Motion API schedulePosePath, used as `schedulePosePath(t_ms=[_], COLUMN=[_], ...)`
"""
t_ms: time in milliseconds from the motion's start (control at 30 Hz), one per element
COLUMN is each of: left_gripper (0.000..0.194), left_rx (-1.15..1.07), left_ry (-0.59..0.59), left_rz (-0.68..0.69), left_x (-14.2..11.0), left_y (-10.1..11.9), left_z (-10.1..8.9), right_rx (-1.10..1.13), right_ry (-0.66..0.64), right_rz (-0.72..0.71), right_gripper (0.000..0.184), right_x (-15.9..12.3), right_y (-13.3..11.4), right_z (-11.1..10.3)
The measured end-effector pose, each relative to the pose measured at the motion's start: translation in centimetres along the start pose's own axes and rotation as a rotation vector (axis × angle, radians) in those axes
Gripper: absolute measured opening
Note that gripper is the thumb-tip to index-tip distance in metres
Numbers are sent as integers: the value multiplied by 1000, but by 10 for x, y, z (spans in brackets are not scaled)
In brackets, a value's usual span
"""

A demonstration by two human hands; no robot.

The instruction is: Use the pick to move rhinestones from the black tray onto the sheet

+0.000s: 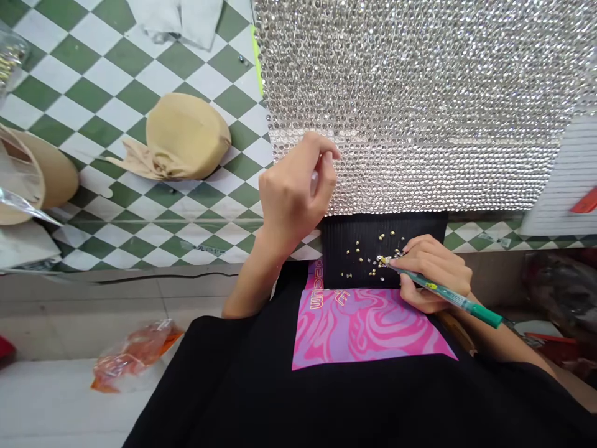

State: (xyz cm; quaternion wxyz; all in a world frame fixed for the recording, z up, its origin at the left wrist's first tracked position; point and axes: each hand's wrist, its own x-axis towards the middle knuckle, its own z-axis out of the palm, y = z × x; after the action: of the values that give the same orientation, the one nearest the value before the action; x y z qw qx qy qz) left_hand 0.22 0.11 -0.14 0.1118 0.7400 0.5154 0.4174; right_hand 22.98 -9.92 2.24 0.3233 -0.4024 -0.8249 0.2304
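Two bare hands were well apart near the edge of the green-and-white checked desk [125, 93]; the right hand [436, 274] was the nearer to the loose gold and clear rhinestones [383, 261], its grip pinching a green-capped pen [459, 301], thumb below the barrel and fingers above; the left hand [298, 193] was loosely curled over the near left corner of the silver rhinestone sheet [420, 93], and whether it pinched anything or touched the sheet could not be told.

The loose rhinestones were scattered on a ridged black tray [338, 249], their thickest cluster just left of the right hand's grip; the pen's long axis slanted from its cap, at the lower right, up to its tip, at the upper left, which met or nearly met the cluster; the tray lay just on the body's side of the sheet, reaching past the desk's edge; the sheet's near rows ran left to right, at a shallow angle to the pen.
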Motion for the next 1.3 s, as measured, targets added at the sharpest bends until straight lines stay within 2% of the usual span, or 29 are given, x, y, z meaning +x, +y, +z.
schedulePosePath(t_ms=[600, 900, 1100, 1300], left_gripper=[22, 22, 21, 21], left_rx=[-26, -9, -14, -18], left_ry=[-29, -18, -30, -36], left_rz=[-44, -23, -32, -46], left_x=[-1, -1, -1, -1], left_y=[1, 0, 0, 1], left_z=[-2, -1, -2, -2], right_rx=[3, 2, 25, 81], right_ry=[-34, -4, -26, 16], right_rz=[-3, 10, 5, 19], right_gripper=[27, 31, 28, 24], right_x=[-1, 0, 1, 6], right_y=[2, 3, 4, 7], right_z=[2, 2, 4, -2])
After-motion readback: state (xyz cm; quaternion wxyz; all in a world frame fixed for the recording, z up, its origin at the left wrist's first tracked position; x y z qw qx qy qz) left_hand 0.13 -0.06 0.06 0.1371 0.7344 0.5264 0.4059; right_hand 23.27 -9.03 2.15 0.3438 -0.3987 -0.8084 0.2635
